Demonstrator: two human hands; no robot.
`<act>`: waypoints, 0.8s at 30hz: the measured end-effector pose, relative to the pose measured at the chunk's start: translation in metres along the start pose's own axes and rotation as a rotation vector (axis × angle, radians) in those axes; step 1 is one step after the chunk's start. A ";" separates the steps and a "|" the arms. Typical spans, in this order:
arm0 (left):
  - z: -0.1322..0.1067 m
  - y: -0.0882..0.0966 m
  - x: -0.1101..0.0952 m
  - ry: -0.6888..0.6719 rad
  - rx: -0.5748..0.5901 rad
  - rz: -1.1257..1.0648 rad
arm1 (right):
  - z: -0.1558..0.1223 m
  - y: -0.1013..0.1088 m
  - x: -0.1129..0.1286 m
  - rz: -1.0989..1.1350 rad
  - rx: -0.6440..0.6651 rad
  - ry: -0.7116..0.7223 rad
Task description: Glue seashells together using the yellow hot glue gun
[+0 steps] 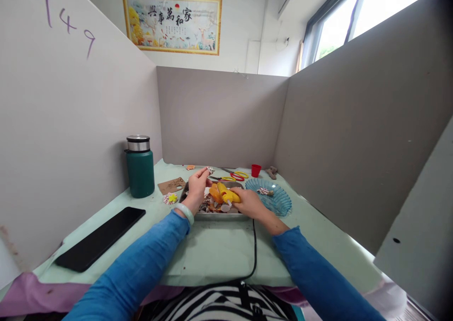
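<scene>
My right hand (pixel 248 202) is wrapped round a yellow hot glue gun (pixel 225 192), whose black cord (pixel 255 245) drops from the hand toward the front edge. A pale glue stick end shows at the gun's near side. My left hand (pixel 198 184) is closed in a pinch, fingertips raised, on a small pale piece with brown marks (pixel 211 170), which looks like a shell. Both hands are over a metal tray (pixel 221 216) of shells and orange pieces; the gun hides part of its contents.
Right of the tray stands a blue scalloped plate (pixel 281 201) with small pieces on it. Behind lie scissors (pixel 238 175) and a red cup (pixel 256 170). Leftward are a brown card (pixel 171 185), a green bottle (pixel 140 172) and a black phone (pixel 102 237). Grey partitions (pixel 222 118) enclose the table.
</scene>
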State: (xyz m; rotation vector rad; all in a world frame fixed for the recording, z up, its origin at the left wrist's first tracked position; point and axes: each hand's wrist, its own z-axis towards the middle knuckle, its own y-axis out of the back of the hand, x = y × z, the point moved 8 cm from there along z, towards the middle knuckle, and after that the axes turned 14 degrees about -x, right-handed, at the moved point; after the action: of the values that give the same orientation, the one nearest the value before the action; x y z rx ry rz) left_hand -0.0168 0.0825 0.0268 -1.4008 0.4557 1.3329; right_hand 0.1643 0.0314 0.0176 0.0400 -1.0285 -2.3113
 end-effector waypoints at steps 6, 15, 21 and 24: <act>-0.013 -0.015 -0.003 0.028 0.164 0.018 | 0.003 0.000 -0.005 0.035 0.041 -0.003; -0.049 -0.039 0.001 0.127 0.508 0.131 | 0.012 0.040 -0.002 0.461 -0.332 -0.059; -0.052 -0.041 0.003 0.142 0.524 0.138 | 0.009 0.030 0.001 0.519 -0.301 -0.068; -0.052 -0.041 0.003 0.122 0.522 0.155 | 0.009 0.032 0.001 0.527 -0.344 -0.080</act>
State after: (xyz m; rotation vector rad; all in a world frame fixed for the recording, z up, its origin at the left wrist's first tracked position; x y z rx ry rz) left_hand 0.0424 0.0529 0.0298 -1.0260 0.9364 1.1418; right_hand 0.1773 0.0199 0.0456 -0.4139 -0.5730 -1.9736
